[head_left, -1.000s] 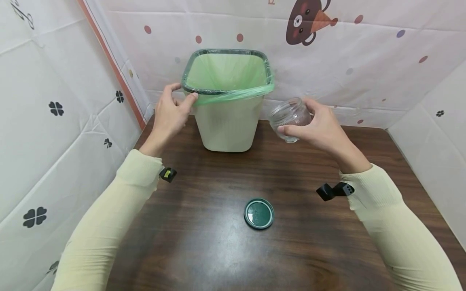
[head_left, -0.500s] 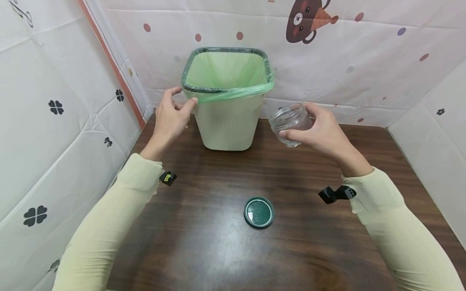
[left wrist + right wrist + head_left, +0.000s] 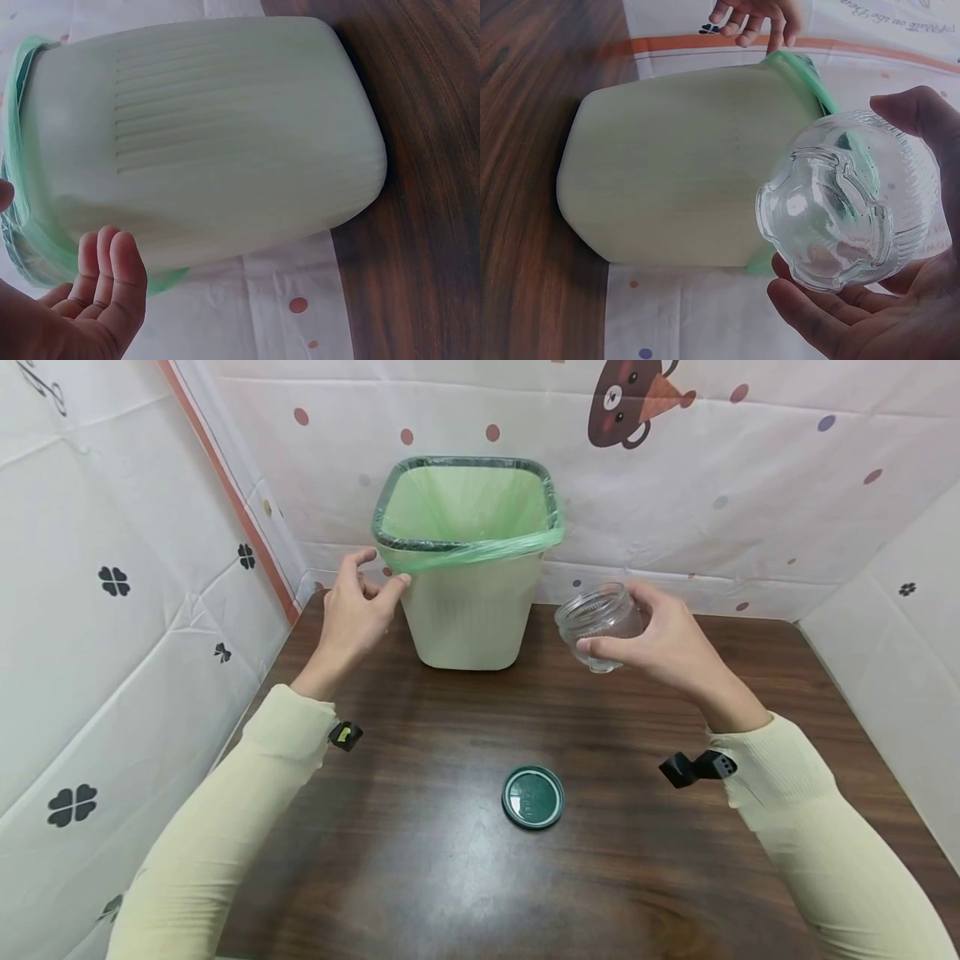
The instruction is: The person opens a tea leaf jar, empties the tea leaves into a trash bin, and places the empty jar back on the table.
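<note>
My right hand (image 3: pixel 663 631) grips a clear glass jar (image 3: pixel 596 614) by its side, to the right of the bin and above the table. The jar has no lid on, and its mouth tilts toward the upper left. In the right wrist view, the lobed jar base (image 3: pixel 825 225) faces the camera. A pale trash bin (image 3: pixel 472 618) stands upright at the back, lined with a green bag (image 3: pixel 480 553) folded over its rim. Beside its left front corner is my left hand (image 3: pixel 356 610), fingers loosely bent and holding nothing; whether a fingertip touches the bin is unclear.
A round dark green lid (image 3: pixel 532 797) lies flat on the brown wooden table (image 3: pixel 420 735), in front of the bin. Printed cloth (image 3: pixel 675 502) hangs close behind the bin, and more cloth (image 3: pixel 112 635) lines the left side.
My right hand has lowered slightly and turned the jar a little more upright. My left hand has slid down slightly from the bin's rim. The bin and lid stay in place.
</note>
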`<state>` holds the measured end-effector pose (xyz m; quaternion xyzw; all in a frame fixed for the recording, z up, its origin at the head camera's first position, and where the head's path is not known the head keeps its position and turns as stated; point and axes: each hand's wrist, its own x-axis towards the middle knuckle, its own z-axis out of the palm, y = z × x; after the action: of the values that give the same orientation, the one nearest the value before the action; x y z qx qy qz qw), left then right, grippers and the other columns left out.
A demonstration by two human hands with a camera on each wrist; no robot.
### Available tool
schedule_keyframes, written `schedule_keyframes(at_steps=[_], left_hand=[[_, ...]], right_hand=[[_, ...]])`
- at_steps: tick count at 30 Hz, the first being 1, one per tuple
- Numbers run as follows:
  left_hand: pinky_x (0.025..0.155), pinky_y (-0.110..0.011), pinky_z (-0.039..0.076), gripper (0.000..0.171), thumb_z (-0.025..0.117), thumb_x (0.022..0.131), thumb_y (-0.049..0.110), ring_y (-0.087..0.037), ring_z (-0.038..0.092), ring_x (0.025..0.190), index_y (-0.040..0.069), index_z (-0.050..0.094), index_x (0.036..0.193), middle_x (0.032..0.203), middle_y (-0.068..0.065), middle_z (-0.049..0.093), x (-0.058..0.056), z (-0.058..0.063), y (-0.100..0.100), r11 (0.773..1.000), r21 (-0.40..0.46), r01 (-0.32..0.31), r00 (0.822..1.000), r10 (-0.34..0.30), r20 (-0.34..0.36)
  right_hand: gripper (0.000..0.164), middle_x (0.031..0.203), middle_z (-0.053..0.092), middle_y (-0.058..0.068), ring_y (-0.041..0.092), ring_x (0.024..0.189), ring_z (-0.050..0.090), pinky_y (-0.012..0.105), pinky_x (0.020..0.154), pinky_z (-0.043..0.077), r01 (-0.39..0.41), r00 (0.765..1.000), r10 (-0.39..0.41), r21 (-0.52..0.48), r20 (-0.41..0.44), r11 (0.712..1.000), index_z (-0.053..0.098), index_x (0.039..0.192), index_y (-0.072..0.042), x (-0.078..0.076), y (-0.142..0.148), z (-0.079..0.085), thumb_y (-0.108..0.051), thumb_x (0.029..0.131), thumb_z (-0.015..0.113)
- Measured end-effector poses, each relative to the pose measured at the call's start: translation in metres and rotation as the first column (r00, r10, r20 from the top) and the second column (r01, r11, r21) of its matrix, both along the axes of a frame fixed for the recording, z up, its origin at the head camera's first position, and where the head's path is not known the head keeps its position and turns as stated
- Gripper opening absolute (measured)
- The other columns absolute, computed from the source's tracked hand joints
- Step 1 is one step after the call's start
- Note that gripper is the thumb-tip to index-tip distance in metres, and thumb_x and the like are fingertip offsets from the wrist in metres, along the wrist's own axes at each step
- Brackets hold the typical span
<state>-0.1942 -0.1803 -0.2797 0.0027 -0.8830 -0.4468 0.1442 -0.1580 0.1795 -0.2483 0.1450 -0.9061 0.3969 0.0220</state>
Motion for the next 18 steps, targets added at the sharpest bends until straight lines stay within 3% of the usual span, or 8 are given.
schedule_keyframes(at_steps=[10, 18], left_hand=[[0.057, -0.038, 0.053, 0.074, 0.05, 0.08, 0.067, -0.02, 0.06, 0.057, 0.028, 0.031, 0.14, 0.09, -0.003, 0.059, 0.005, -0.007, -0.002, 0.999, 0.041, 0.014, 0.999, -0.015, 0.038], [0.055, -0.037, 0.052, 0.068, 0.051, 0.081, 0.064, -0.02, 0.059, 0.056, 0.026, 0.036, 0.135, 0.089, -0.003, 0.061, 0.008, -0.011, 0.001, 0.999, 0.05, 0.019, 1.0, -0.019, 0.016]], right_hand=[[0.067, 0.101, 0.06, 0.0, 0.016, 0.084, 0.056, 0.041, 0.067, 0.048, 0.012, 1.0, -0.012, 0.014, 0.017, 1.0, 0.052, 0.125, -0.021, 0.002, 0.003, -0.008, -0.047, 0.068, 0.078], [0.07, 0.104, 0.059, 0.0, 0.017, 0.086, 0.055, 0.042, 0.065, 0.049, 0.003, 1.0, -0.003, 0.023, 0.009, 1.0, 0.051, 0.127, -0.019, 0.005, 0.004, -0.014, -0.047, 0.069, 0.078]])
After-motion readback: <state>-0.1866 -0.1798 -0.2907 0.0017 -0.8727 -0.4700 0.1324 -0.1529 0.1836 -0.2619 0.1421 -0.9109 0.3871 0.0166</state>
